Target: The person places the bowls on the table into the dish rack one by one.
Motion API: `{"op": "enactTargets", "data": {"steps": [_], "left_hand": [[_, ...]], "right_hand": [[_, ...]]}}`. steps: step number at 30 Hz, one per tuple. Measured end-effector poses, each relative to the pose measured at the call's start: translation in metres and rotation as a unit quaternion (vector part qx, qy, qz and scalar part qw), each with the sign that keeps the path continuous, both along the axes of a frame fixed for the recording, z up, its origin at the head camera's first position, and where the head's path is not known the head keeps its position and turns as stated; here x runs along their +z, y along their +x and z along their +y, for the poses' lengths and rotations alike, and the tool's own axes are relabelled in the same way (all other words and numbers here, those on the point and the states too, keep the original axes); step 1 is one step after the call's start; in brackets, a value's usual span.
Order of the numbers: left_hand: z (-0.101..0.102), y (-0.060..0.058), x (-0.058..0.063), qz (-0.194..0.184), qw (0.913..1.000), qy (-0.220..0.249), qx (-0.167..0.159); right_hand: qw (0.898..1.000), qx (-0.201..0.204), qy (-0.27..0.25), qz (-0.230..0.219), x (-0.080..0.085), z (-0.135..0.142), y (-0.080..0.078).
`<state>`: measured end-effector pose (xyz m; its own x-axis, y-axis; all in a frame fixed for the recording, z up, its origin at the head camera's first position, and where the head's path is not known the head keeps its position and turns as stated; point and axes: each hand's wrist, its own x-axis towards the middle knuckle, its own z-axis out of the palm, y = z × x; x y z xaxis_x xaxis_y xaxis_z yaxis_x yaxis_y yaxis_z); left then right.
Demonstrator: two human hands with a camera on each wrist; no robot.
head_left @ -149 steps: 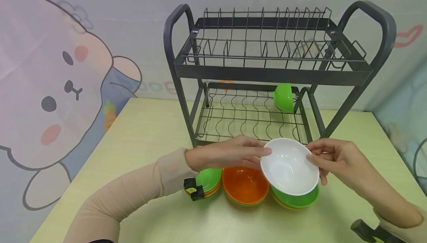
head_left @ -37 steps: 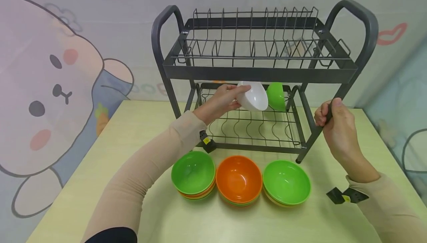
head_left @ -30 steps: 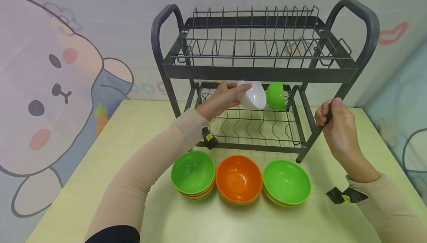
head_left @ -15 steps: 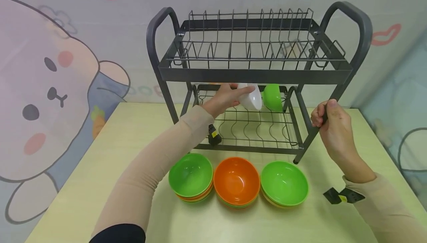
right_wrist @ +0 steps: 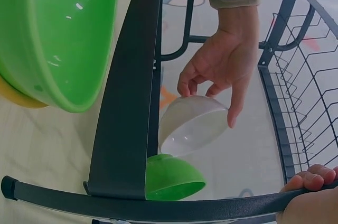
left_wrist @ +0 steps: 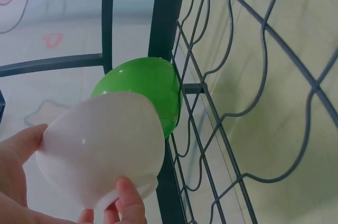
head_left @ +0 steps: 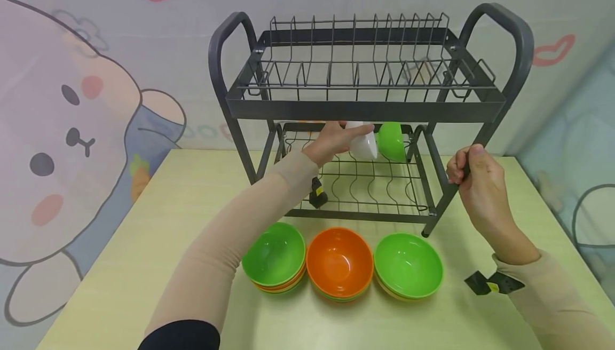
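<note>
My left hand [head_left: 331,142] pinches a white bowl [head_left: 363,144] by its rim, thumb on one side and fingers on the other. The bowl stands on edge over the lower tier of a dark metal dish rack [head_left: 365,111]. Just to its right, a green bowl [head_left: 391,142] sits on edge at that tier's right end. In the left wrist view the white bowl [left_wrist: 103,147] overlaps the green bowl [left_wrist: 140,84]. My right hand [head_left: 485,195] grips the rack's right front leg, fingers wrapped round it.
Three bowl stacks stand on the table before the rack: one topped by a green bowl [head_left: 275,254], one by an orange bowl [head_left: 339,262], one by another green bowl [head_left: 408,264]. The rack's upper wire tier [head_left: 355,75] hangs above my left hand.
Five seconds ago both hands held the white bowl above the stacks. My left hand has carried it into the rack and closer to the green bowl; my right hand has taken hold of the leg.
</note>
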<state>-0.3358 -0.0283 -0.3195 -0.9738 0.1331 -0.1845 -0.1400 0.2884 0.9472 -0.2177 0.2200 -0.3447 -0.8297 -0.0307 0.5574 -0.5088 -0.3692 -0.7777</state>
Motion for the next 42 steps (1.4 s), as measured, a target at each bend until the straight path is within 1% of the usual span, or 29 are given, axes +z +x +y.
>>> {"op": "enactTargets", "data": {"steps": [5, 11, 17, 22, 26, 30, 35, 38, 41, 42], "left_hand": [[0.004, -0.005, -0.001, 0.002, 0.9999, -0.008, -0.008], [0.008, -0.007, -0.003, 0.010, 0.9997, -0.020, -0.008], [0.013, -0.010, -0.005, 0.010, 0.9986, -0.051, -0.007], [0.018, -0.015, -0.005, 0.012, 0.9956, -0.093, -0.001], [0.022, -0.018, -0.005, 0.001, 0.9922, -0.124, 0.007], [0.024, -0.019, -0.005, -0.006, 0.9907, -0.136, 0.005], [0.026, -0.020, -0.004, -0.009, 0.9890, -0.148, -0.005], [0.027, -0.021, -0.002, -0.012, 0.9864, -0.164, -0.010], [0.028, -0.023, -0.002, -0.011, 0.9841, -0.177, -0.005], [0.029, -0.024, -0.003, -0.009, 0.9833, -0.182, -0.006]], "right_hand": [[1.000, -0.002, 0.005, 0.002, 0.000, 0.001, 0.000], [1.000, 0.003, 0.001, 0.003, -0.001, 0.001, -0.001], [1.000, 0.009, -0.005, 0.004, -0.002, 0.000, -0.002], [1.000, 0.017, -0.012, 0.009, -0.003, 0.001, -0.003], [1.000, 0.020, -0.016, 0.010, -0.004, 0.001, -0.004], [1.000, 0.022, -0.019, 0.010, -0.005, 0.001, -0.004], [0.999, 0.023, -0.020, 0.010, -0.005, 0.001, -0.004], [1.000, 0.006, -0.016, 0.001, -0.004, 0.000, -0.004], [1.000, -0.015, -0.008, -0.011, -0.002, -0.001, -0.003], [1.000, -0.015, -0.008, -0.012, -0.002, -0.001, -0.003]]}}
